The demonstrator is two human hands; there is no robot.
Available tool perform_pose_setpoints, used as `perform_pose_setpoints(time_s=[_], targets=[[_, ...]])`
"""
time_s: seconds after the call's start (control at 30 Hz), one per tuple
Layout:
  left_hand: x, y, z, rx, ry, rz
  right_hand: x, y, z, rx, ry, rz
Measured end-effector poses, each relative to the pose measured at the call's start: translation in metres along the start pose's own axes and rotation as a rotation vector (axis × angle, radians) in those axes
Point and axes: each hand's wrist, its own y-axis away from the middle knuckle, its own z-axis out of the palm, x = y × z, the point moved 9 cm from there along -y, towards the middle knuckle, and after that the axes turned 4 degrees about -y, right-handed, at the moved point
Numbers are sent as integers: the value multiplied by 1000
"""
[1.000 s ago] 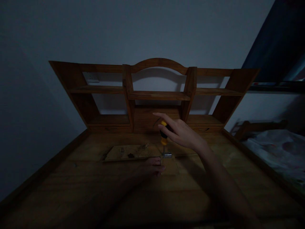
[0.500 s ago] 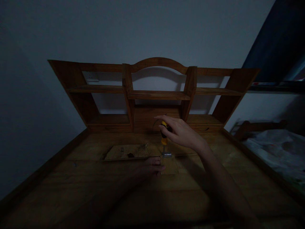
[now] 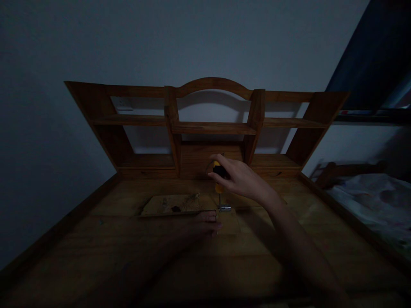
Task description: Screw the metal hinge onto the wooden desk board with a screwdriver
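My right hand (image 3: 239,179) is closed round the yellow and black handle of a screwdriver (image 3: 218,183), held upright. Its tip rests at a small metal fitting (image 3: 224,208) on a flat wooden board (image 3: 180,204) lying on the desk. My left hand (image 3: 205,224) lies in shadow on the desk just in front of the board, fingertips pressed against the board's near edge beside the fitting. The light is dim and the left fingers are hard to make out.
The wooden desk (image 3: 128,256) has a raised rail along each side. A wooden shelf unit (image 3: 212,126) with an arched top stands at the back against the wall. A bed with light bedding (image 3: 372,205) lies to the right.
My right hand's fingers have curled tighter round the screwdriver handle and turned slightly. My left hand and the board have stayed in place.
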Motion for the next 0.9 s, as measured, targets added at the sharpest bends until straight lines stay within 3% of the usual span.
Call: perform_pose_setpoints(time_s=[0.1,0.33,0.53,0.73,0.9], targets=[[0,0,1,-17,45,1,4,0,2,-24,104,51],[-1,0,2,-17,53,-11,-3,1,-2,-7,-51,-44],[2,2,2,-4,61,-20,0,-1,-2,2,66,16],[-7,1,-4,59,82,-73,-6,0,-7,-5,-34,-38],[-5,-1,-2,27,59,-25,0,-1,-5,23,67,23]])
